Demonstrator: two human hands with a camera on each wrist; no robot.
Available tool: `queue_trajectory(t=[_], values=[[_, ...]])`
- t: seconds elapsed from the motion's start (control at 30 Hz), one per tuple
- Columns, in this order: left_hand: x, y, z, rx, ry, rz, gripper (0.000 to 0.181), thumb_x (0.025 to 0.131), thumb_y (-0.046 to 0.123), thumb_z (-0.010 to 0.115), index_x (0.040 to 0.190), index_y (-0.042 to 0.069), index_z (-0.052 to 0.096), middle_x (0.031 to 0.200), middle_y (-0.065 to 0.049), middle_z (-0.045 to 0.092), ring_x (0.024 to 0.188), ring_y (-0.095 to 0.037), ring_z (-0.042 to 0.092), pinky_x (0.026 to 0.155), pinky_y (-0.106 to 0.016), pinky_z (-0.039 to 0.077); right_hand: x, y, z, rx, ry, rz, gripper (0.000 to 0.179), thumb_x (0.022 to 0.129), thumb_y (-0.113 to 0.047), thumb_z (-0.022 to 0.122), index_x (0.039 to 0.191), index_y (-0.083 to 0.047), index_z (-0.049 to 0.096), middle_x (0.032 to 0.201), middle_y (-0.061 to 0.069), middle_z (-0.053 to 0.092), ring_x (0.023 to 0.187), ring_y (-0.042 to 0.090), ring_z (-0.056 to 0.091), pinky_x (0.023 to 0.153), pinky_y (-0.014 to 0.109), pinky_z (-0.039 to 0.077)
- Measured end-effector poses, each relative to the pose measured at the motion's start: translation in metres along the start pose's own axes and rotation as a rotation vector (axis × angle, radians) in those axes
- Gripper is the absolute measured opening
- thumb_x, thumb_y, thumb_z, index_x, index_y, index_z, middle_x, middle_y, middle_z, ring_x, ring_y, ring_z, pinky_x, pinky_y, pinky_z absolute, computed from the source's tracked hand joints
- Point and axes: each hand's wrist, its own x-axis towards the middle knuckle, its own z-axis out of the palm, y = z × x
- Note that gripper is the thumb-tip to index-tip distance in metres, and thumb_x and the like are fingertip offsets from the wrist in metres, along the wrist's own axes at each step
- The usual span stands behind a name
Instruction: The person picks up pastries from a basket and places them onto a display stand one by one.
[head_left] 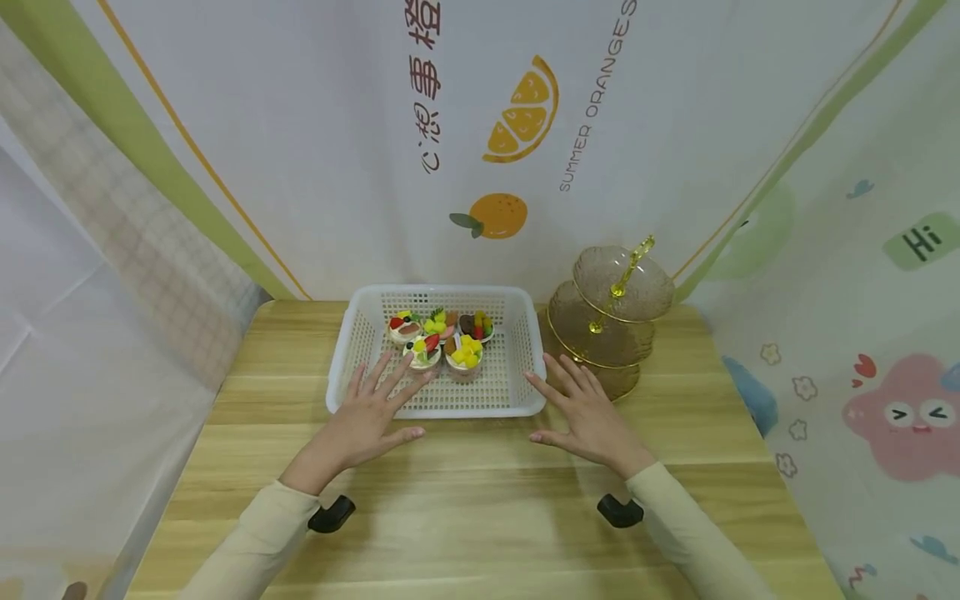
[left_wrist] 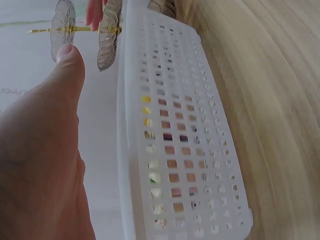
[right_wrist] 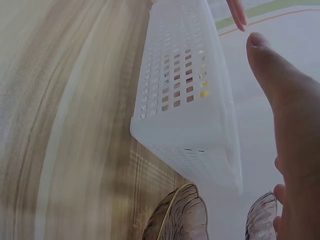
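Note:
My left hand (head_left: pixel 367 421) is spread with straight fingers above the front left of a white plastic basket (head_left: pixel 341 367). In the head view its fingertips overlap the basket's near rim and reach close to the cupcakes. My right hand (head_left: pixel 588 417), also spread, hovers by the basket's front right corner, between it and the tiered stand (head_left: pixel 600 354). Neither hand holds anything. Several small cupcakes (head_left: pixel 464 358) with fruit toppings stand grouped in the left and middle of the basket. Through the holes of the basket wall (left_wrist: pixel 172 135) their colours show in the left wrist view.
The stand has three smoky, scalloped plates with gold rims and a gold handle (head_left: pixel 633 262). A wood-grain table (head_left: pixel 480 517) carries everything. Behind hangs a white cloth (head_left: pixel 337 208) printed with oranges. Black wrist-camera mounts (head_left: pixel 332 514) sit below both wrists.

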Motion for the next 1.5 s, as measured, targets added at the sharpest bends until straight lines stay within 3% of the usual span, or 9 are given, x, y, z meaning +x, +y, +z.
queue_trajectory(t=[0.23,0.37,0.6,0.83,1.0,1.13,1.5], values=[[-0.005,-0.018,-0.003,-0.049,0.014,-0.067,0.077,0.093,0.058,0.056,0.158,0.028,0.027,0.169,-0.009,0.007,0.155,-0.041,0.000,0.117,-0.071,0.004,0.003,0.002,-0.001,0.009,0.012,-0.031,0.091,0.085,-0.067,0.061,0.158,-0.028,0.025,0.168,0.010,0.014,0.153,0.039,0.017,0.118,0.065,0.023],[-0.010,-0.035,-0.005,-0.090,0.009,-0.141,0.080,0.093,0.059,0.056,0.159,0.027,0.022,0.169,-0.012,0.004,0.154,-0.044,-0.002,0.116,-0.072,0.001,0.009,0.002,-0.001,0.040,0.014,-0.047,0.092,0.085,-0.068,0.060,0.159,-0.026,0.023,0.167,0.011,0.017,0.154,0.038,0.017,0.115,0.066,0.028],[-0.024,-0.063,-0.009,-0.130,-0.003,-0.280,0.088,0.091,0.061,0.056,0.160,0.022,0.016,0.168,-0.017,0.001,0.153,-0.046,-0.005,0.115,-0.073,-0.001,0.046,-0.003,-0.002,0.175,0.056,-0.052,0.094,0.083,-0.053,0.073,0.158,-0.018,0.028,0.162,0.013,0.030,0.149,0.041,0.028,0.116,0.062,0.032],[-0.030,-0.072,-0.002,-0.176,-0.068,-0.364,0.102,0.090,0.066,0.054,0.161,0.015,0.003,0.168,-0.018,-0.004,0.152,-0.048,-0.008,0.116,-0.073,-0.003,0.099,-0.004,-0.003,0.308,0.020,0.123,0.076,0.092,-0.043,0.068,0.153,-0.011,0.037,0.158,0.011,0.039,0.146,0.033,0.037,0.117,0.050,0.036],[-0.029,-0.070,0.002,-0.214,-0.066,-0.394,0.113,0.090,0.066,0.055,0.158,0.004,-0.009,0.166,-0.025,-0.003,0.153,-0.047,-0.008,0.116,-0.072,-0.003,0.136,-0.004,0.002,0.419,-0.006,0.263,0.073,0.091,-0.035,0.071,0.152,-0.010,0.039,0.156,0.013,0.043,0.145,0.034,0.040,0.118,0.052,0.035],[-0.029,-0.069,0.001,-0.231,-0.067,-0.418,0.114,0.091,0.066,0.053,0.156,0.000,-0.013,0.165,-0.028,-0.003,0.153,-0.047,-0.010,0.116,-0.072,-0.003,0.164,-0.002,0.015,0.433,-0.036,0.336,0.074,0.089,-0.033,0.074,0.152,-0.010,0.039,0.155,0.011,0.044,0.144,0.031,0.041,0.118,0.047,0.036],[-0.027,-0.069,0.004,-0.243,-0.077,-0.415,0.112,0.092,0.066,0.051,0.156,-0.003,-0.012,0.164,-0.030,-0.003,0.152,-0.048,-0.009,0.115,-0.072,-0.005,0.198,-0.004,0.033,0.460,-0.096,0.478,0.067,0.090,-0.016,0.072,0.149,-0.004,0.043,0.149,0.013,0.052,0.134,0.031,0.053,0.110,0.043,0.046]])
